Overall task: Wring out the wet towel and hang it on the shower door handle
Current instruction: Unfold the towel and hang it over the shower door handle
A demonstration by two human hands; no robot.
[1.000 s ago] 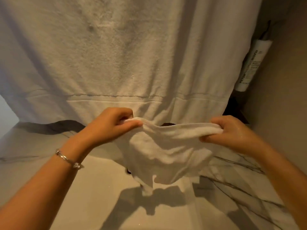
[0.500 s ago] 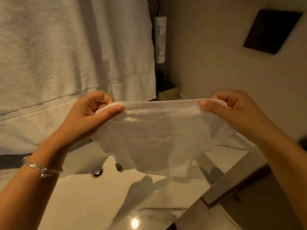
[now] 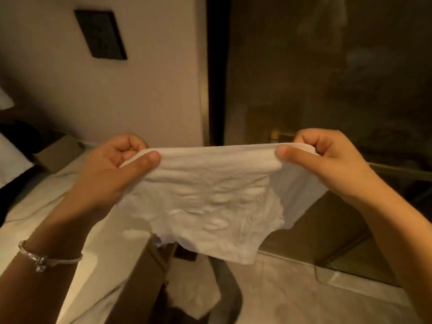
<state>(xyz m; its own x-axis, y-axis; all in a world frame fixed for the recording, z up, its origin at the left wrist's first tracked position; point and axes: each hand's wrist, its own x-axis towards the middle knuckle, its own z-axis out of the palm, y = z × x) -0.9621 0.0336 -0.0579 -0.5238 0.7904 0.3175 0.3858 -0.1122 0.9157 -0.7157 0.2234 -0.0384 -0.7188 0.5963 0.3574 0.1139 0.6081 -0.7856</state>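
Observation:
A small white crumpled towel [image 3: 217,197] hangs spread out in front of me, its top edge pulled taut. My left hand [image 3: 112,174] pinches the top left corner and my right hand [image 3: 327,164] pinches the top right corner. Behind the towel's right corner stands the dark glass shower door [image 3: 327,78]. A brass-coloured handle [image 3: 279,134] on that door peeks out just above the towel edge, next to my right hand; most of it is hidden.
A pale marble counter [image 3: 58,206] runs along the left under a beige wall with a dark switch plate [image 3: 100,35]. A dark door frame [image 3: 216,71] edges the glass. Light floor tiles [image 3: 292,295] and a raised shower sill [image 3: 350,279] lie below.
My view has swung right, from the big hanging towel and sink to the shower door. Both hands kept their grip on the small towel, now stretched wider and held higher.

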